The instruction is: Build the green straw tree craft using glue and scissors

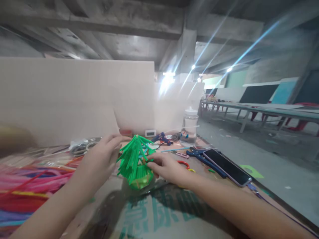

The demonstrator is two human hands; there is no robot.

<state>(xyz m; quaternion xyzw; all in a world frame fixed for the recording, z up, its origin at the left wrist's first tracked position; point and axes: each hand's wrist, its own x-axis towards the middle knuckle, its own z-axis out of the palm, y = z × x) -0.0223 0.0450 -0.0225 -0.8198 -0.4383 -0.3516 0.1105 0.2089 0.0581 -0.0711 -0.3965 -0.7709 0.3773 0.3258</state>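
A small green cone-shaped tree point(136, 159), apparently made of pipe cleaners, stands before me with strands sloping down from its top and a lighter yellow-green base. My left hand point(104, 154) is against its upper left side, index finger reaching towards the top and the other fingers bent, partly hidden. From the right, my right hand point(163, 167) pinches at the tree's side, thumb and fingertips together on a green strand. The tree's far side is hidden.
Loose coloured pipe cleaners point(32, 186) lie at the left. A glue gun point(163, 137), a water bottle point(189, 126), blue-handled pliers point(206, 159) and a phone point(227, 167) with a cable are behind and to the right. A pale board point(74, 99) stands at the back.
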